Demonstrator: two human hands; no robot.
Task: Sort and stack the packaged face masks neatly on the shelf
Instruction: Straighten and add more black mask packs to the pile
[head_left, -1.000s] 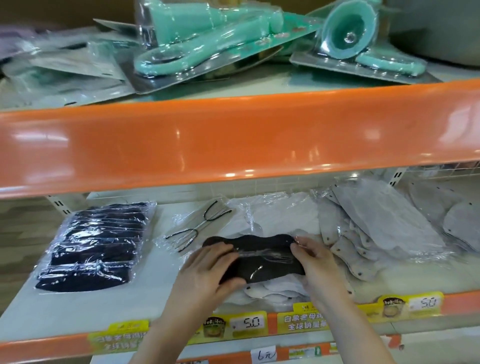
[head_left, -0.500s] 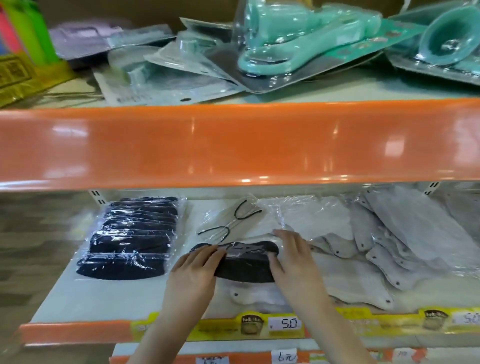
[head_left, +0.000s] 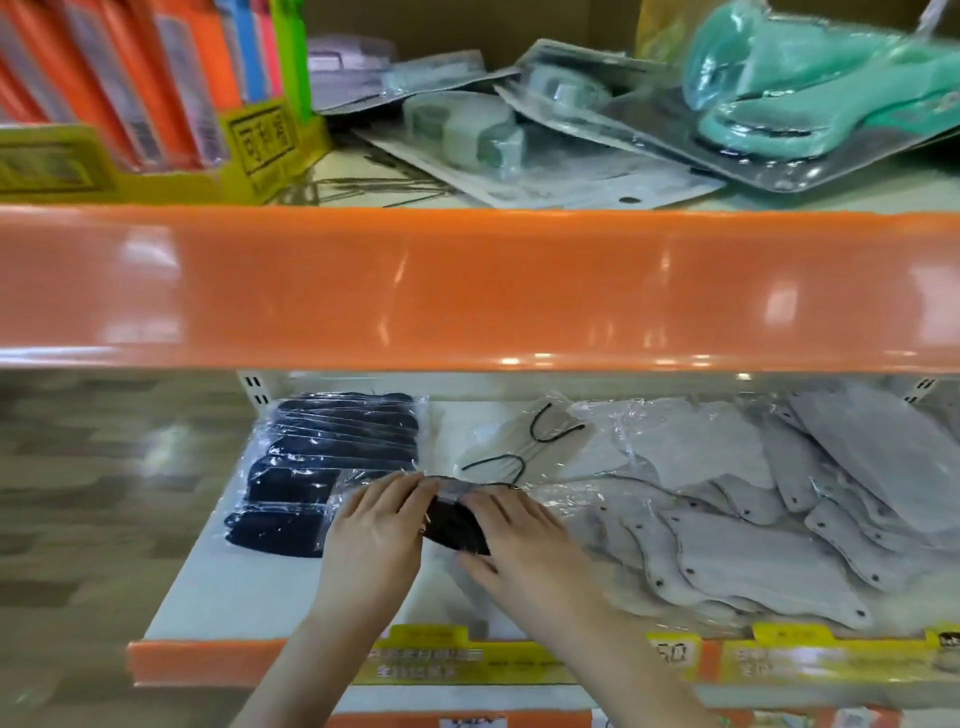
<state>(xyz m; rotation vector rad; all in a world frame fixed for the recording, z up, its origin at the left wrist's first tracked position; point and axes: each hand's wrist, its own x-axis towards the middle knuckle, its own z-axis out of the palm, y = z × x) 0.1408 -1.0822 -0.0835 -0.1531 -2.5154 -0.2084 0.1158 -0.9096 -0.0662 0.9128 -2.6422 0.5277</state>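
Both hands meet over one black face mask in a clear plastic wrapper (head_left: 457, 525), low on the pale lower shelf (head_left: 249, 597). The left hand (head_left: 376, 535) lies over the packet's left end with fingers fairly straight, their tips on the crinkled film. The right hand (head_left: 519, 540) covers the right end the same way, fingers extended and flat; whether either thumb hooks under the packet cannot be told. The packet sits between the hands, just right of the stack of dark navy wrapped masks (head_left: 332, 467), whose near right corner the left hand overlaps. Behind the hands lies a clear wrapper showing black ear loops (head_left: 524, 447). To the right, a loose spread of pale grey wrapped masks (head_left: 779, 519) covers the shelf, overlapping at many angles.

The shelf's front lip is orange with yellow price labels (head_left: 670, 654). Above runs the glossy orange edge of the upper shelf (head_left: 467, 286), which carries mint-green blister-packed items (head_left: 810, 93), flat grey blister packs (head_left: 467, 130) and a yellow display box of orange and coloured packets (head_left: 156, 104). A wood-patterned floor (head_left: 93, 493) shows at the left, blurred.

Compared with half a second ago, the hands have drawn closer together and nearer the navy stack, hiding more of the black packet, and the view has swung left, revealing the yellow box.
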